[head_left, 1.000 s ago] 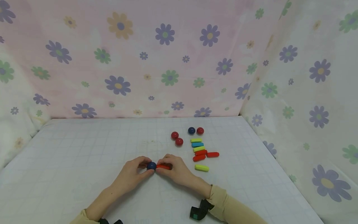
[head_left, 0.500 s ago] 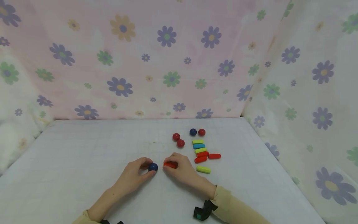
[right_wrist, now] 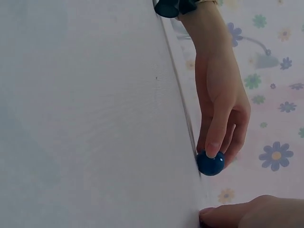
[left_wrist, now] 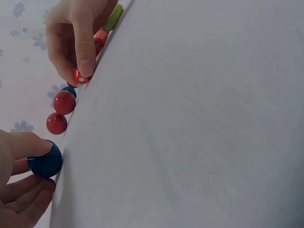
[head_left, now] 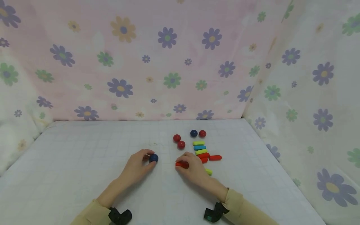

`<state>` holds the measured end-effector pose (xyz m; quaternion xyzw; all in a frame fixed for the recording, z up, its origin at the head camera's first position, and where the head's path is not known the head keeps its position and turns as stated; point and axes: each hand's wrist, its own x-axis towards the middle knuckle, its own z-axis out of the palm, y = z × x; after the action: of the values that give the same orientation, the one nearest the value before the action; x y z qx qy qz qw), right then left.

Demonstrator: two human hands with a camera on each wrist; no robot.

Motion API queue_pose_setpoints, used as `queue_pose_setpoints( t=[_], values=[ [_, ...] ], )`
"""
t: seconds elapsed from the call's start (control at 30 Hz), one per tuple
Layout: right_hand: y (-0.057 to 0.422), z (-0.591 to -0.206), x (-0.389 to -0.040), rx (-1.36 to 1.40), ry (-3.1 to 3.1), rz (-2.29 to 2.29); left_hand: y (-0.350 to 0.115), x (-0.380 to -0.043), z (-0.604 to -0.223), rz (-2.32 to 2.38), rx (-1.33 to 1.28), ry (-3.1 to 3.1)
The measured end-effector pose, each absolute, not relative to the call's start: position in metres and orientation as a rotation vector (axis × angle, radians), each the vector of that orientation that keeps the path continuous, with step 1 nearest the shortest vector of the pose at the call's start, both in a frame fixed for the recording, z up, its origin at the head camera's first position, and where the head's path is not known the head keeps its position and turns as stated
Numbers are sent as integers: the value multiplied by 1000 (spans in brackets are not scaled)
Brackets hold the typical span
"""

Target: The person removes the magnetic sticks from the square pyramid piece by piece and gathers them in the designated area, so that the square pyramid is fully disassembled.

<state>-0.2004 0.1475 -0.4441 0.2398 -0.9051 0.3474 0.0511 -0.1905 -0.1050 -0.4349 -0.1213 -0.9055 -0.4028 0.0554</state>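
In the head view my left hand [head_left: 137, 167] pinches a dark blue ball [head_left: 153, 158] between thumb and fingers, low over the white table. The left wrist view gives a closer look at this blue ball [left_wrist: 45, 164], with fingers on either side. To the right, my right hand [head_left: 194, 167] holds a short red stick [head_left: 182, 164] lengthwise, its left end poking out past the thumb. A pale dot shows on the end of that red stick [left_wrist: 81, 79] in the left wrist view. Ball and stick are well apart.
Behind my right hand lie yellow-green sticks [head_left: 198, 143], a blue stick [head_left: 199, 147] and more red sticks [head_left: 215, 157]. Farther back sit another blue ball [head_left: 193, 133] and red balls [head_left: 181, 144]. A flowered curtain [head_left: 146, 72] encloses the table's back and sides.
The red stick's end met the blue ball a second ago; they have since separated. My right hand carried the stick rightward toward the other sticks, while my left hand moved the ball slightly farther back.
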Motion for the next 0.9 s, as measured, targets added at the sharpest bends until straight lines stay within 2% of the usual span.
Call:
queue_pose_setpoints(
  t=[0.9],
  values=[
    [151,-448,-195,714,-2668,966,-101,-198,-443,-1279,-321,-2775]
  ],
)
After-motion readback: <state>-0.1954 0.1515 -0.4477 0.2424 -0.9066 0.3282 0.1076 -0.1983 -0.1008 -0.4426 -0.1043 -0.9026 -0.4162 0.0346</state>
